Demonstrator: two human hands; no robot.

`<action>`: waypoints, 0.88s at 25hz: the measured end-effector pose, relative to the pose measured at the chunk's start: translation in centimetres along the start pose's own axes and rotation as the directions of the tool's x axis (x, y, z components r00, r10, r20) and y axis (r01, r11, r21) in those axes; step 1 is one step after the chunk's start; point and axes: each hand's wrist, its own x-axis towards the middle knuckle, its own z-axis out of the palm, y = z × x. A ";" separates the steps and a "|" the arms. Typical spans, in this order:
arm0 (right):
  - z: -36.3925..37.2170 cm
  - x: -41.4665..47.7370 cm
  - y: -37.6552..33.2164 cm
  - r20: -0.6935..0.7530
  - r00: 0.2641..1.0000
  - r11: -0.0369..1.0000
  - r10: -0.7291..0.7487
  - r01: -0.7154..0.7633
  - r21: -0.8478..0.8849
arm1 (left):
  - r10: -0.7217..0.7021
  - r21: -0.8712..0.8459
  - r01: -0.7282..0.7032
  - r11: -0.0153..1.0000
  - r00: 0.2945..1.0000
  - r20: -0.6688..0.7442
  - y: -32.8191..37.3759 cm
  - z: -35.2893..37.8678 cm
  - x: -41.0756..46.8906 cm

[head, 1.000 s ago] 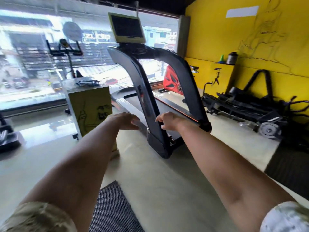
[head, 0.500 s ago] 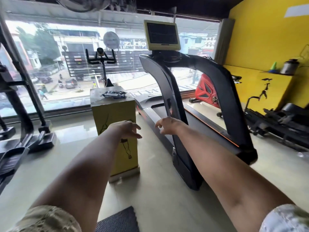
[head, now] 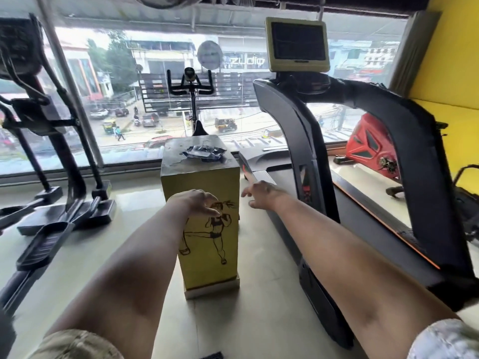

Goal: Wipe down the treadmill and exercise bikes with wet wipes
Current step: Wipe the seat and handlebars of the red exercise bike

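Note:
A dark pack of wet wipes [head: 204, 152] lies on top of a tall yellow box [head: 207, 244] in the middle of the floor. My left hand [head: 198, 200] reaches forward in front of the box with loose, empty fingers. My right hand [head: 261, 193] is stretched out beside the box's right edge, fingers spread, holding nothing. The black treadmill [head: 305, 151] with its yellow-framed screen [head: 296, 44] stands just right of the box. An exercise bike [head: 191, 86] stands behind the box by the window.
A black elliptical machine [head: 51, 141] fills the left side, its pedals reaching toward me. A red exercise machine [head: 368, 141] sits behind the treadmill near the yellow wall. A large window runs across the back. Pale floor lies around the box.
The view has swung left and moved closer, bringing the yellow box to the centre. Both hands have stayed stretched forward and empty, now level with the box front.

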 end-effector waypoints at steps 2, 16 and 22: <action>0.6 4.5 1.2 -0.009 1.000 1.000 -0.004 0.004 0.008 | -0.009 0.009 0.010 1.000 1.000 -0.019 -2.1 -0.5 4.2; 1.6 34.8 7.1 0.018 1.000 1.000 0.005 -0.005 -0.025 | -0.115 0.098 0.123 0.987 0.990 -0.086 -15.0 -5.5 28.9; 2.4 46.2 10.5 0.045 0.996 0.996 -0.075 0.073 0.055 | -0.194 0.053 0.198 0.979 0.978 -0.079 -18.9 -5.0 39.1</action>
